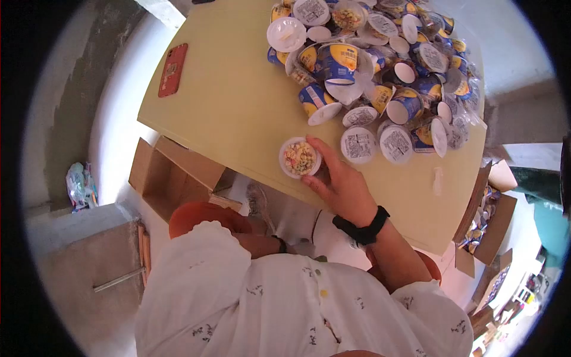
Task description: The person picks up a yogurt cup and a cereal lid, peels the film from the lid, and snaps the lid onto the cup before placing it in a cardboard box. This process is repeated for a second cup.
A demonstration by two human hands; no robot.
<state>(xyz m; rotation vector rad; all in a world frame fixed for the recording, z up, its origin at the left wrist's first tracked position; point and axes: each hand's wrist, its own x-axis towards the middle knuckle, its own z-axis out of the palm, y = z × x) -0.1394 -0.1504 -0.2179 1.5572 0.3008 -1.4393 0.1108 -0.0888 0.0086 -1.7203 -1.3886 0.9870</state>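
My right hand point(342, 181), with a black band at its wrist, has thumb and fingers around the rim of a small clear cup point(300, 158) of mixed, colourful dry pieces near the table's front edge. Below that edge my left forearm point(259, 244) reaches inward, a dark band at its wrist; the fingers of my left hand cannot be made out. Behind and right of the cup lies a big pile of blue and yellow cups point(406, 106) in clear wrapping. Two round white lids with printed codes point(358, 144) face up at the pile's near side.
A red phone point(172, 70) lies on the pale yellow table point(238, 89) at left. An open cardboard box point(169, 178) stands on the floor below the table's left front edge. At right, another box point(501, 229) holds several cups. A clear scrap point(438, 181) rests near the right edge.
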